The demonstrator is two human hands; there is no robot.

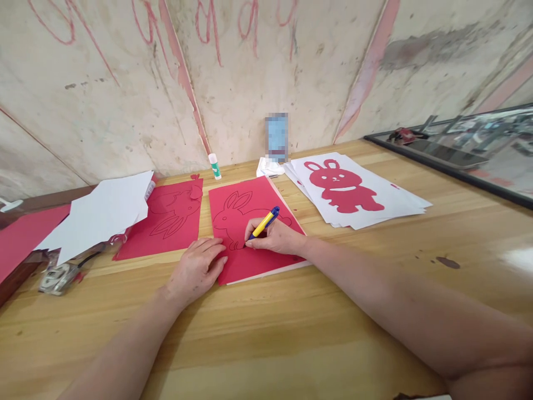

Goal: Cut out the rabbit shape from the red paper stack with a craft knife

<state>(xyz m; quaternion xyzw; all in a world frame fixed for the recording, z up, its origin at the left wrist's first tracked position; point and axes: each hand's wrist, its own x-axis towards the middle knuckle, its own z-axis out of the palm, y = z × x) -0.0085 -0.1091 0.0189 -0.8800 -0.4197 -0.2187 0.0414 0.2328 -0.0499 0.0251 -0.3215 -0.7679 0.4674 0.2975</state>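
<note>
A sheet of red paper [260,264] lies in the middle of the table, with a rabbit outline drawn on it in dark line. Over its lower part, my right hand [275,238] grips a yellow and blue pen [265,222], its tip touching the paper near the rabbit's feet. My left hand [202,261] rests at the paper's left edge, fingers stretched out and lying on it. Left of it is another red sheet [177,236] with a rabbit outline. White paper edges show beneath the middle sheet.
A glue stick [214,166] stands near the wall. White sheets [375,183] bearing a red paper rabbit [343,186] lie at right. A phone-like blurred object [277,136] leans at the wall. More white paper [102,208] and a clear plastic-covered item [60,278] are at left. A dark-framed panel [453,178] is at right.
</note>
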